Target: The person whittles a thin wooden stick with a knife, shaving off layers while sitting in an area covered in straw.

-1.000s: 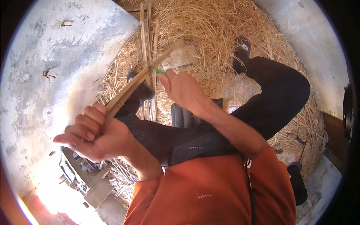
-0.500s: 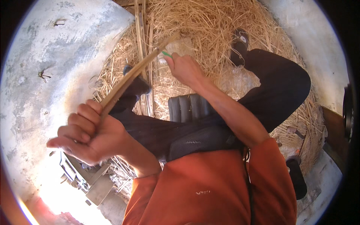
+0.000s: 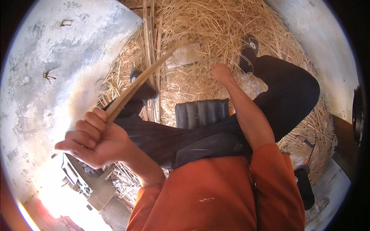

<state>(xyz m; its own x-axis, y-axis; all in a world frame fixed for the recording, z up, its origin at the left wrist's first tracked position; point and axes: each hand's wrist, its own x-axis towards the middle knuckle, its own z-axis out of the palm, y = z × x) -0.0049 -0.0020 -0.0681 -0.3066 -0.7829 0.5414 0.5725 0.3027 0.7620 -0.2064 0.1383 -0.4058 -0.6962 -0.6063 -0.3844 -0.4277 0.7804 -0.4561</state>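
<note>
My left hand (image 3: 94, 136) is closed around the near end of a long, flat bamboo strip (image 3: 144, 77). The strip slants up and away to the right, above my left leg, and its lower part looks split or doubled. Out over the straw, my right hand (image 3: 223, 73) is closed on a small green-handled tool (image 3: 213, 60). Only a bit of green shows at the fingers, and the tool's working end cannot be made out. My right hand is apart from the strip, to the right of its far end.
Loose straw-like shavings (image 3: 219, 23) cover the floor ahead. Long strips (image 3: 148, 34) lie beyond my left foot. Between my legs is a black ribbed cushion (image 3: 202, 112). Whitish walls (image 3: 58, 50) rise on both sides, and a metal object (image 3: 77, 177) stands at lower left.
My right hand has moved right, away from the bamboo strip, carrying the green-handled tool. My left hand keeps its hold on the strip almost unmoved.
</note>
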